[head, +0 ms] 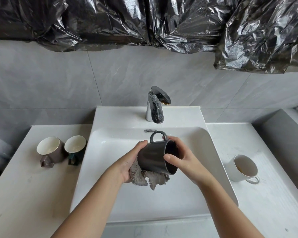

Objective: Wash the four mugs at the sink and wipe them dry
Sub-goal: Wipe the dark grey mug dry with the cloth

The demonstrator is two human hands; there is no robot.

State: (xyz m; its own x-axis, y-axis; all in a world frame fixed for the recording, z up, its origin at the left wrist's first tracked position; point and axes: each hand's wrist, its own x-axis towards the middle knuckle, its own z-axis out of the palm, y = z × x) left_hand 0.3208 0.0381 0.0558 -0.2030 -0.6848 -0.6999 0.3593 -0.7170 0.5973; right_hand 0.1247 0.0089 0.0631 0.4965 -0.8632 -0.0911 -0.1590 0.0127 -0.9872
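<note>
We count four mugs: brown mug [49, 152] and green mug [75, 149] on the desk [33, 186] left, white mug [243, 169] right, black mug [155, 158] tilted over the sink [110, 169]. Right hand [182, 158] grips its rim; left hand [131, 162] clasps one cloth [144, 177] against its base.

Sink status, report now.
Left hand holds cloth against dark mug. Right hand grips its rim, mug tilted over basin. White mug shows brown residue. Nothing blocking.
</note>
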